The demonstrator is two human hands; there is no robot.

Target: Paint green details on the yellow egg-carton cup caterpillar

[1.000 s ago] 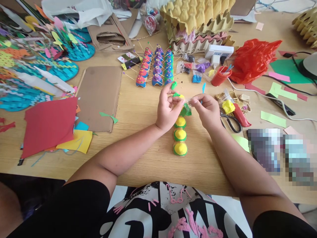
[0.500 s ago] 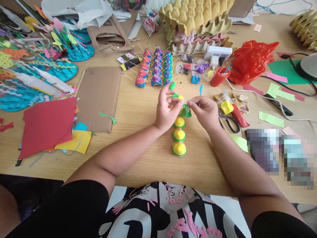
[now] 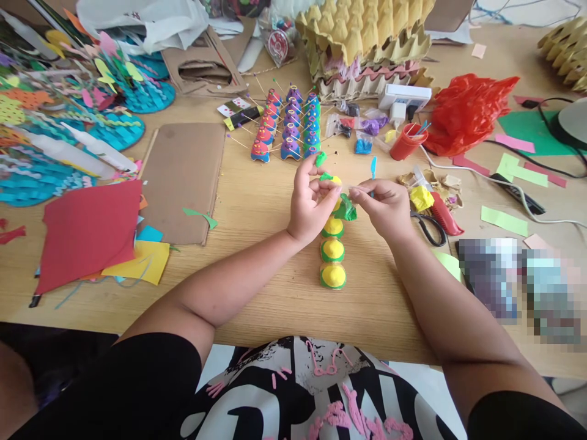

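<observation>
My left hand (image 3: 308,205) and my right hand (image 3: 385,205) pinch the top edge of a small clear plastic bag (image 3: 347,209) from both sides. Green clay shows inside the bag as it hangs between them. A lump of green clay (image 3: 321,159) sits at the raised index fingertip of my left hand. Beneath my hands lies an egg-carton strip (image 3: 332,249), its bumps covered in yellow with green around their bases. The strip's far end is partly hidden by my fingers and the bag.
Three decorated carton strips (image 3: 290,125) with sticks stand beyond my hands. Egg trays (image 3: 367,36) are stacked at the back. To the right are a red cup (image 3: 407,142), scissors (image 3: 431,229) and a red plastic bag (image 3: 472,113). Cardboard (image 3: 183,183) and red paper (image 3: 89,232) lie left.
My right hand has drawn slightly to the right, and the bag's top edge is stretched a little wider between my fingers. My left hand stays almost in place.
</observation>
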